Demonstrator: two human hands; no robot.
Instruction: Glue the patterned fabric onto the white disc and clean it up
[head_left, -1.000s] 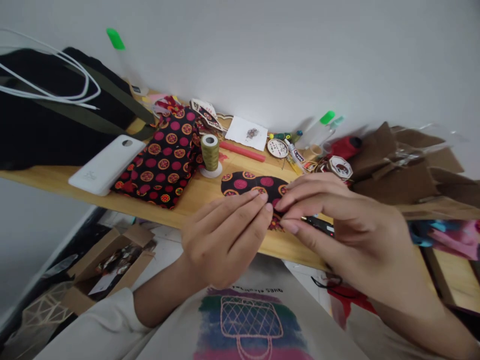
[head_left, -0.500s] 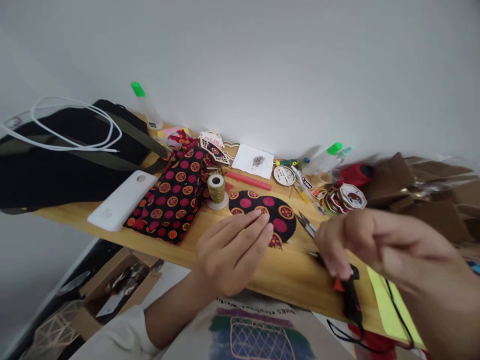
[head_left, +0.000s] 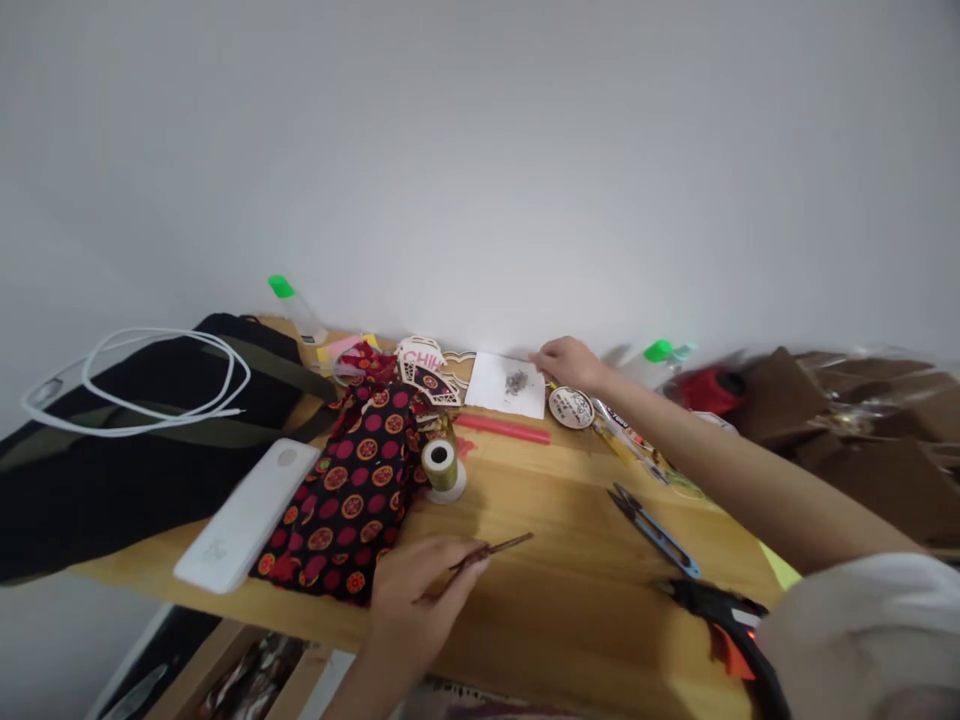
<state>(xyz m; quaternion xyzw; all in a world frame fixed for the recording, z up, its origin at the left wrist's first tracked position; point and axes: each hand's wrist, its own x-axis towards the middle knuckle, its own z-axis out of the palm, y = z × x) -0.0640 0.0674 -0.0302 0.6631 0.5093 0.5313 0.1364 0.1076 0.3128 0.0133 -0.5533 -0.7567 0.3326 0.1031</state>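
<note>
Thin dark piece (head_left: 491, 550) pinched by left hand (head_left: 416, 600) | right hand (head_left: 570, 363) at white paper (head_left: 504, 388), grip unclear

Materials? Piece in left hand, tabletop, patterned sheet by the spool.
Thin piece in left hand: brown, matte, seen edge-on; card or wood, unclear. Tabletop: light wood look, grain lines, slight sheen. Patterned sheet: printed cloth, matte, soft folds.
</note>
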